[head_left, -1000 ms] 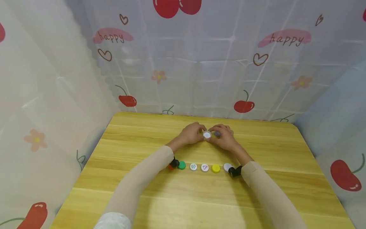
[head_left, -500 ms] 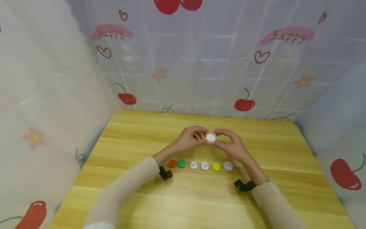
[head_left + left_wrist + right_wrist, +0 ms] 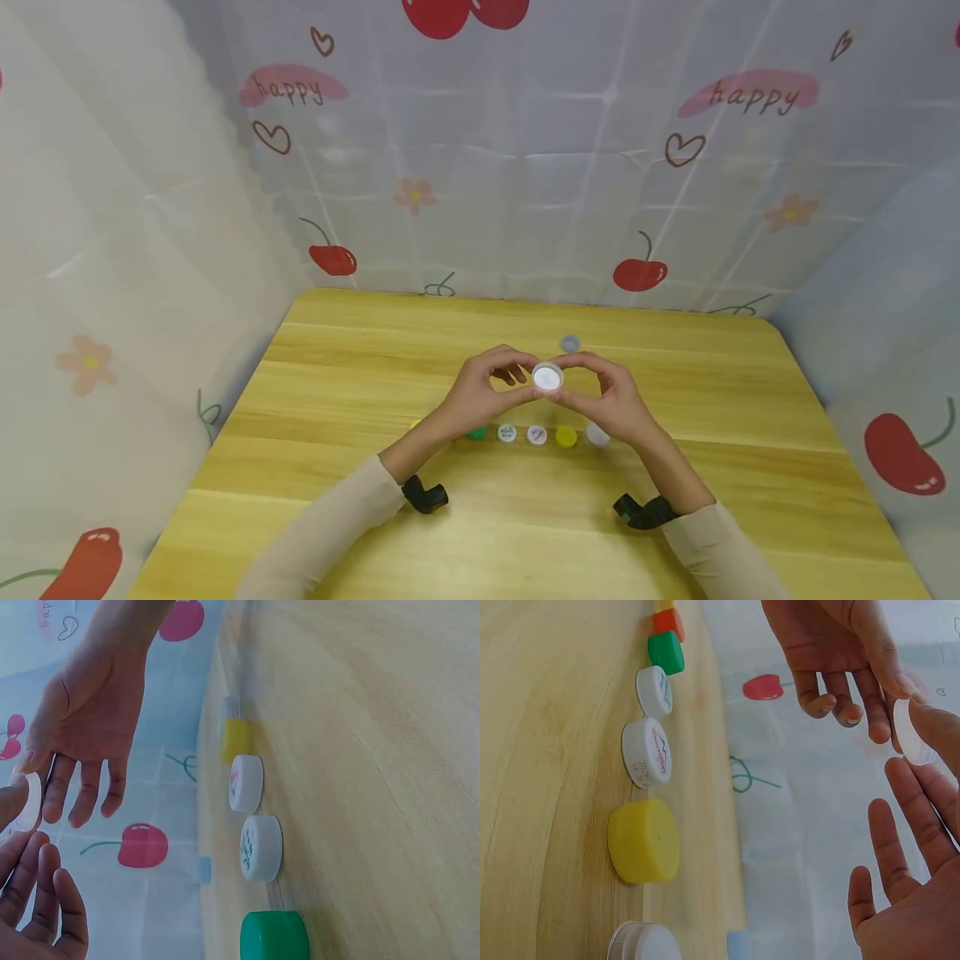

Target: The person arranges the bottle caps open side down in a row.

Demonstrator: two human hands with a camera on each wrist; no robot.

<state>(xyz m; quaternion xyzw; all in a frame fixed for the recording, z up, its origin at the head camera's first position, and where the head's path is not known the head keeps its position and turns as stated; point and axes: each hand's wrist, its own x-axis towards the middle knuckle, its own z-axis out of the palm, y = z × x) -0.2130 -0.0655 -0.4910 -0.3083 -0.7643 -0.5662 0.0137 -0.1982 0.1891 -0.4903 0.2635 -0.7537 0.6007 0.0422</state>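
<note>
Between both hands, raised over the table, is a round white bottle cap [image 3: 547,378] with a paler, see-through-looking rim. My left hand [image 3: 476,390] pinches its left side with thumb and forefinger. On its right side my right hand [image 3: 617,402] pinches it the same way. In the right wrist view the cap [image 3: 911,733] appears edge-on between the thumbs and forefingers, while the other fingers stay loose. Below the hands runs a row of caps, among them a green cap [image 3: 477,434], a white cap with green print [image 3: 507,433] and a yellow cap [image 3: 566,437].
A white cap with red print [image 3: 649,753] and a plain white cap [image 3: 597,435] belong to the row. An orange cap [image 3: 669,625] is hidden by my left arm in the head view. A bluish cap [image 3: 570,343] lies farther back on the wooden table [image 3: 510,533], before a printed curtain [image 3: 495,183].
Both hands have come nearer to me with the white cap between them, and the forearms have spread apart. The bluish cap behind the right hand is now uncovered.
</note>
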